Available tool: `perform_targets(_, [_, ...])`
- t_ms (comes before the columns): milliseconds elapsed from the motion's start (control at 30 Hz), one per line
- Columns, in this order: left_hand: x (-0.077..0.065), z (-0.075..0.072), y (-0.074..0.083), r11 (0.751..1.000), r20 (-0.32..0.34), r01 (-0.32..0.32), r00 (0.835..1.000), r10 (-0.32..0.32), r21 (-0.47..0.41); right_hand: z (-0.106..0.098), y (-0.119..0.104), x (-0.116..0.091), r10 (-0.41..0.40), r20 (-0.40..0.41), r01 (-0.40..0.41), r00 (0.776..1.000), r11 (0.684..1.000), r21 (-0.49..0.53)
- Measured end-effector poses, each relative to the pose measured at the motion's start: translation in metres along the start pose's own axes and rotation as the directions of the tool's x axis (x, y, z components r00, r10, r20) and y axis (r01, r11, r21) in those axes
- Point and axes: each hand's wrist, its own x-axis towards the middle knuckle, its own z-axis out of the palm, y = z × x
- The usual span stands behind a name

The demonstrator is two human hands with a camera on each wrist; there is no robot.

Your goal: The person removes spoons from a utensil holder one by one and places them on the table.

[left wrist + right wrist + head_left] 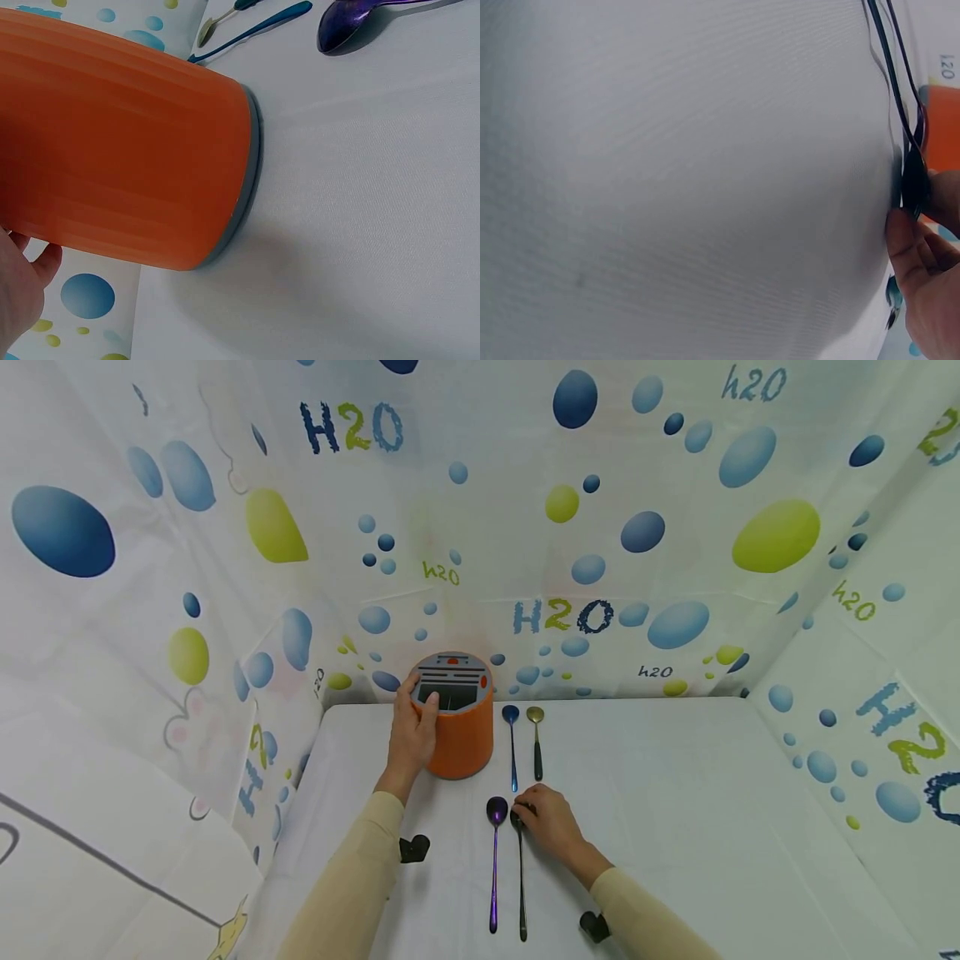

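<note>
My left hand (411, 737) grips the upper left side of an orange utensil holder (462, 745), with the thumb over its grey slotted top (454, 674). The holder stands near the table's back edge; its orange side (127, 142) and grey base rim fill much of the left wrist view. My right hand (555, 823) pinches the bowl end of a long black spoon (522, 885), whose handle points toward me. In the right wrist view, thumb and fingers close around the dark spoon bowl (914, 180). A purple spoon (494, 868) lies parallel, just left of the black one.
Behind the right hand lie a blue spoon (513, 747) and a gold spoon with a dark handle (537, 758), close to the holder's right side. A white cloth covers the table (675, 793). Patterned curtains (480, 527) hang at the back and both sides.
</note>
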Motion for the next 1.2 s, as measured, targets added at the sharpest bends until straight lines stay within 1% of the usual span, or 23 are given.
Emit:
perform_targets(200, [0.0005,0.0001,-0.0009,1.0,-0.001,-0.005,1.0,0.005,0.003,-0.0008,-0.0013,-0.0004,0.005,0.003,-0.005,1.0,1.0,-0.004])
perform_targets(500, [0.0009,0.0006,-0.003,1.0,-0.004,0.012,1.0,-0.012,0.022,-0.0013,-0.0016,-0.002,0.008,0.005,-0.008,1.0,1.0,-0.018])
perform_targets(933, [0.0009,0.0001,-0.0018,0.999,0.003,0.026,1.0,-0.026,0.024,-0.0024,-0.0022,-0.0019,0.007,0.006,-0.007,1.0,1.0,-0.028])
perform_targets(1200, [0.0007,-0.0001,-0.0017,1.0,0.008,0.018,1.0,-0.018,0.011,-0.0031,-0.0036,-0.0027,0.02,0.012,-0.019,1.0,0.999,-0.035])
